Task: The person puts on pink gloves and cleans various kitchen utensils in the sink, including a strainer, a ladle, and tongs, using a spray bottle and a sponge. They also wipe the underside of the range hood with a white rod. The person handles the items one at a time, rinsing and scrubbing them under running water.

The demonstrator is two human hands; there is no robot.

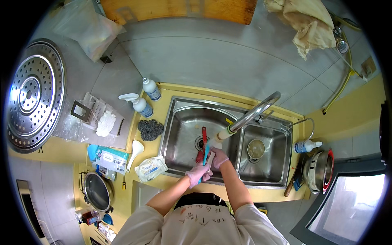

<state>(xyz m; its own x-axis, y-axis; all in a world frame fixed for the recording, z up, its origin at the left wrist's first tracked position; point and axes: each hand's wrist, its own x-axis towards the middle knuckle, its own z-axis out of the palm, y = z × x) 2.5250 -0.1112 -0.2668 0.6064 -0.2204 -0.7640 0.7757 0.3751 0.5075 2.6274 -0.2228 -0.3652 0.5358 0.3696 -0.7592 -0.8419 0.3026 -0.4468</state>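
Both my hands wear pink gloves and meet over the front of the large left basin (186,122) of a steel sink. My left hand (196,175) grips a long blue tool (206,153) near its lower end, with a pale elongated piece (210,160) beside it. My right hand (220,158) is curled at the upper end of the pale piece, just below the faucet outlet (218,139); its exact hold is partly hidden. Under the hands, a red-handled brush (204,132) lies across the drain (200,142). The tool's exact kind cannot be made out.
A bowl (256,149) of cloudy liquid sits in the right basin (275,165). Left of the sink are a steel wool scourer (150,130), a white spoon (135,151), a wipes packet (151,168) and spray bottles (142,106). Stacked bowls (317,171) stand at right.
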